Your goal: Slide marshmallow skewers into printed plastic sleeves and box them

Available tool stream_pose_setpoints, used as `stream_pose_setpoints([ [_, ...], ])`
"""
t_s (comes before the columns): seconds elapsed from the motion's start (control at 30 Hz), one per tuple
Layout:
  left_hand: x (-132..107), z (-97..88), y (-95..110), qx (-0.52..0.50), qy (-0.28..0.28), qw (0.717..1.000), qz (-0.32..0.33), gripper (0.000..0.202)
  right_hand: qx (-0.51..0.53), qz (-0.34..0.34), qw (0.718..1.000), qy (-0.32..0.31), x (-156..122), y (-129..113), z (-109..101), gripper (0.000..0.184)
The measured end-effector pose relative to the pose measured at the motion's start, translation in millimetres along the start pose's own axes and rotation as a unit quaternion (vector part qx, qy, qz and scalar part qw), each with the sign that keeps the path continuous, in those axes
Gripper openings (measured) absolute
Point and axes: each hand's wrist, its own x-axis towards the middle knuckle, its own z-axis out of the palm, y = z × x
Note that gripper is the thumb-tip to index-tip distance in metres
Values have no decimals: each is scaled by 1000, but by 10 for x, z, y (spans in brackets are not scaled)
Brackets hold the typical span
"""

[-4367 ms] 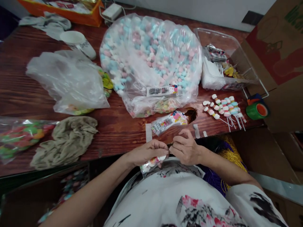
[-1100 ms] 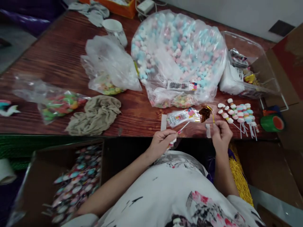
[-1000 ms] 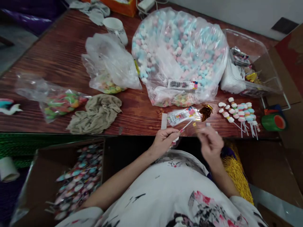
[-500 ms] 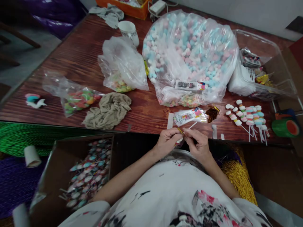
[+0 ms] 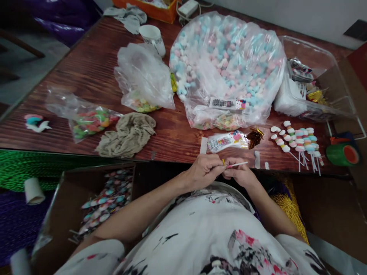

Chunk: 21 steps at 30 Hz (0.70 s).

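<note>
My left hand (image 5: pixel 204 171) and my right hand (image 5: pixel 240 172) meet just below the front edge of the wooden table (image 5: pixel 86 76). Both are closed in a pinch around a wrapped candy skewer whose white stick (image 5: pixel 237 164) pokes out to the right. A small gold twist tie (image 5: pixel 223 162) shows between the fingers. The candy end is hidden under my left hand. Just beyond my hands lie a stack of printed wrappers (image 5: pixel 225 140) and a bunch of gold ties (image 5: pixel 254 136).
A big bag of pink and blue marshmallows (image 5: pixel 226 57) fills the table's back. Marshmallow skewers (image 5: pixel 298 141) and green tape (image 5: pixel 342 153) sit right, near a clear tray (image 5: pixel 315 84). Candy bags (image 5: pixel 88 120), a cloth (image 5: pixel 127 131) and cup (image 5: pixel 152 36) lie left. A box of wrapped skewers (image 5: pixel 103 198) stands below.
My right hand reached to the gold ties at the table edge, then came back to my left hand. Both now pinch the skewer, its stick turned level and pointing right.
</note>
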Motion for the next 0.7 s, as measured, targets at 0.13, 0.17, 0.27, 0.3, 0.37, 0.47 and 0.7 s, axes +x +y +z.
stream_pose_setpoints([
  [0.13, 12, -46, -39, -112, -82, 979, -149, 24, -238, -92, 963, -90, 21, -207, -117, 30],
  [0.17, 0, -46, -61, -156, -93, 960, -215, 19, -317, -161, 929, -103, -3, -270, -108, 26],
  [0.27, -59, -40, -117, -263, -142, 884, -360, 8, -502, -374, 766, -147, -116, -444, -33, 19],
  [0.3, -79, -41, -127, -284, -167, 864, -381, 7, -537, -423, 710, -166, -155, -490, -6, 16],
  [0.37, -108, -51, -130, -305, -230, 834, -398, 6, -577, -474, 632, -206, -210, -554, 35, 13],
  [0.47, -102, -92, -105, -302, -294, 814, -399, 7, -576, -501, 598, -244, -219, -576, 66, 16],
  [0.7, -13, -194, -88, -252, -381, 830, -321, 15, -574, -512, 607, -198, -161, -484, 163, 12],
])
